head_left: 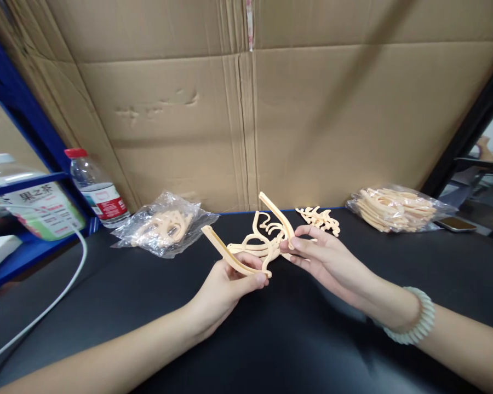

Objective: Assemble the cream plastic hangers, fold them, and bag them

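Cream left strip (228, 256): pinched by my left hand (225, 287), nearside of the loose heap (250, 249) | right strip (279, 215): clamped in my right hand (332, 260), by the heap's right side | strips not joined | remaining: heap itself; filled left bag (164, 227) and right bag (394, 208) flanking it

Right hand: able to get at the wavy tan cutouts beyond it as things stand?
Probably yes: the wavy tan cutouts lie uncovered just past the right hand, with no visible barrier. Its fingers are pinching a curved strip, though, so it would likely need to release that first.
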A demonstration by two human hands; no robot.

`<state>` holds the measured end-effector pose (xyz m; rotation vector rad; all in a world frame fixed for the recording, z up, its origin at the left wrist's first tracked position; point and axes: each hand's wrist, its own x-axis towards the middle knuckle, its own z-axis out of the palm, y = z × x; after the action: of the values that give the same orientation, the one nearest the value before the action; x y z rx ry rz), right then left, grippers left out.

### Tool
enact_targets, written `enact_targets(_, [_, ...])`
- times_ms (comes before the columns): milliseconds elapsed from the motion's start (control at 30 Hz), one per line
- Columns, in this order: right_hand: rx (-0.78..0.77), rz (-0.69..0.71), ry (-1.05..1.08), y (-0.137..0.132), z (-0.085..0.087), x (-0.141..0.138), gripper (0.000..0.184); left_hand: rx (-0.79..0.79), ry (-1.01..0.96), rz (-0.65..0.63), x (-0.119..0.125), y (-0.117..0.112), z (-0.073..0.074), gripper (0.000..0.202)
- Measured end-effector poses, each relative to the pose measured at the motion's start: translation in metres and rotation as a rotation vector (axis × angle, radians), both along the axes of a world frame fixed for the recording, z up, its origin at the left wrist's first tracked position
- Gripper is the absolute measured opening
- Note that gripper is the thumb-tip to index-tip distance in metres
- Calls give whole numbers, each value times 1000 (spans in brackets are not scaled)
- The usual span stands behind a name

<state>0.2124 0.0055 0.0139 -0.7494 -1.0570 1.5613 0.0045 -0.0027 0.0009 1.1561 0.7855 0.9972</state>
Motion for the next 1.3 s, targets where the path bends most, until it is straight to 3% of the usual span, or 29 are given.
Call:
enact_targets(500, [169, 168, -216, -4, -18, -16, 16, 83, 2, -78, 1, 2, 2, 15])
enact_targets(1000, [242, 225, -328, -1, -12, -12, 10, 84, 79, -66, -1, 0, 0, 17])
enact_targets(1300, [321, 183, -372, 0, -14, -15, 7, 77, 56, -3, 2, -3, -4, 18])
